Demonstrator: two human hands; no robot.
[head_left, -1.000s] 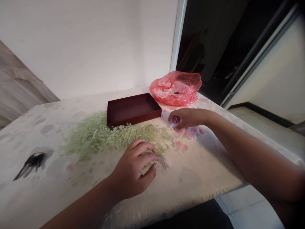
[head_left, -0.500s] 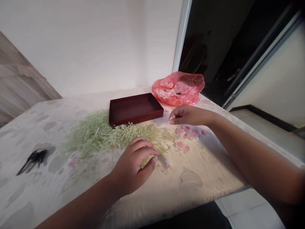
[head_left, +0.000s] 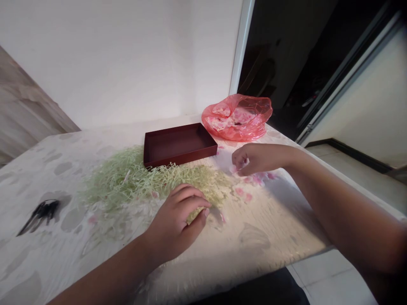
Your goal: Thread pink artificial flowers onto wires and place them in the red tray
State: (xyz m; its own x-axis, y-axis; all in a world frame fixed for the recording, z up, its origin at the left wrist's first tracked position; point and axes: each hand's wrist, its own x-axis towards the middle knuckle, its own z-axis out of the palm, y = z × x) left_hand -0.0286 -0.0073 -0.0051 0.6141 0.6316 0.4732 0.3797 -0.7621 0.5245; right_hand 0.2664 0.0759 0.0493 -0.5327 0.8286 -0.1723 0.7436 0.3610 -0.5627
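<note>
My left hand [head_left: 181, 218] rests at the near edge of a heap of pale green paper shreds [head_left: 127, 182], its fingers curved and apart from the thumb, nothing gripped between them. Farther right, my right hand [head_left: 249, 159] hovers low over pink and white petals [head_left: 257, 178] on the table; its fingers are curled together, and what they hold, if anything, is too small to name. Behind the shreds lies a shallow dark red box [head_left: 179, 146], open at the top, with nothing inside. A few petals lie near my left hand.
A red translucent plastic bag [head_left: 237, 118] with pink and white pieces inside stands at the back right. Black keys [head_left: 43, 212] lie at the left on the patterned tablecloth [head_left: 254, 237]. A wall rises behind the table, and a dark doorway is at the right.
My right hand has moved slightly right and toward me, from beside the box's corner to over the petals. My left hand has hardly moved.
</note>
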